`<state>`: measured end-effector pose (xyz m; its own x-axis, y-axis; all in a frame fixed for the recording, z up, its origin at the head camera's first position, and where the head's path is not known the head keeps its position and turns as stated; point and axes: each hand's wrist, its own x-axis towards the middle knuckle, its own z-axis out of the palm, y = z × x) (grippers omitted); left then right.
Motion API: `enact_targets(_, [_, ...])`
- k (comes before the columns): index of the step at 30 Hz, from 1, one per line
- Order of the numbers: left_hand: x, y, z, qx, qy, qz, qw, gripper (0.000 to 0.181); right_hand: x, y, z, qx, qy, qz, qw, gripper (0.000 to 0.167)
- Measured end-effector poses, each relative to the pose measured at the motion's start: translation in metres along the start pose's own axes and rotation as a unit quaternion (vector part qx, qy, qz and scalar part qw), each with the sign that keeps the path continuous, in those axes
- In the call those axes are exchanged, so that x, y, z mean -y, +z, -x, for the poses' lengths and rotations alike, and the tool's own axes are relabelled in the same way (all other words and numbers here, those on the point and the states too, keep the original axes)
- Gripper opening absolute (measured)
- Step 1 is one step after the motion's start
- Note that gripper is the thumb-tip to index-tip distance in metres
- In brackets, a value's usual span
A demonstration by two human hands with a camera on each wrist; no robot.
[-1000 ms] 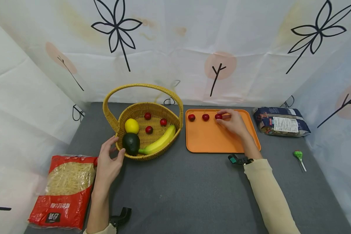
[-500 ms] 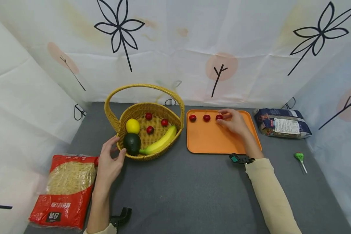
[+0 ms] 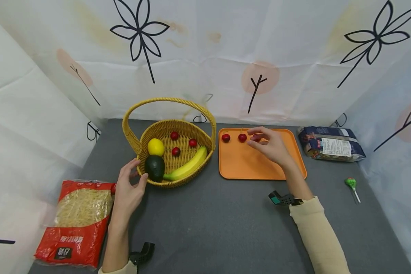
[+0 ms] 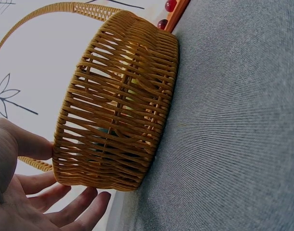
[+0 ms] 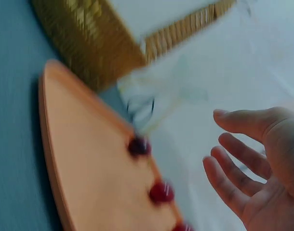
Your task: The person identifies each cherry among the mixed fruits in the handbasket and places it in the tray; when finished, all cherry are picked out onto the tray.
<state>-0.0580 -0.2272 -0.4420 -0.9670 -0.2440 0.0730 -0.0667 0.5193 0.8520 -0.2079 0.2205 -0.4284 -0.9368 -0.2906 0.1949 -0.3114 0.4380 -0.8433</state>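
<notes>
A yellow wicker basket (image 3: 172, 184) holds a lemon (image 3: 155, 147), an avocado (image 3: 155, 168), a banana (image 3: 188, 166) and three cherries (image 3: 176, 152). My left hand (image 3: 128, 194) holds the basket's near left end; in the left wrist view the thumb meets the rim and the fingers lie along the end. On the orange tray (image 3: 246, 163), three more cherries (image 3: 242, 137) form a row along the far edge. Just above the rightmost one, which it partly hides, hovers my right hand (image 3: 272, 146). Its fingers are spread with nothing between them, as the right wrist view confirms.
A red bag of noodles (image 3: 83, 207) lies left of my left forearm. Beyond the tray on the right are a dark blue packet (image 3: 332, 144) and a green lollipop (image 3: 351, 183). A patterned white cloth (image 3: 198, 57) stands up behind the grey table (image 3: 205, 228).
My right hand has let go of the rightmost cherry, which stays on the tray, and has lifted slightly with its fingers parted. The left hand stays at the basket.
</notes>
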Motion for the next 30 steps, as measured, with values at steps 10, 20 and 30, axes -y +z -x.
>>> enact_targets(10, [0.000, -0.001, -0.001, 0.004, -0.003, 0.005, 1.0000, 0.055, 0.069, 0.050, 0.010, 0.069, -0.123, -0.110, 0.9840, 0.031])
enact_targets(20, [0.000, -0.002, 0.000, 0.006, -0.008, -0.008, 0.9999, 0.054, 0.094, 0.123, -0.015, 0.149, -0.131, -0.150, 0.9686, 0.031])
enact_targets(30, [0.000, 0.000, 0.000, 0.005, -0.006, -0.007, 0.9999, 0.053, 0.099, 0.179, -0.076, 0.168, -0.067, -0.119, 0.9762, 0.033])
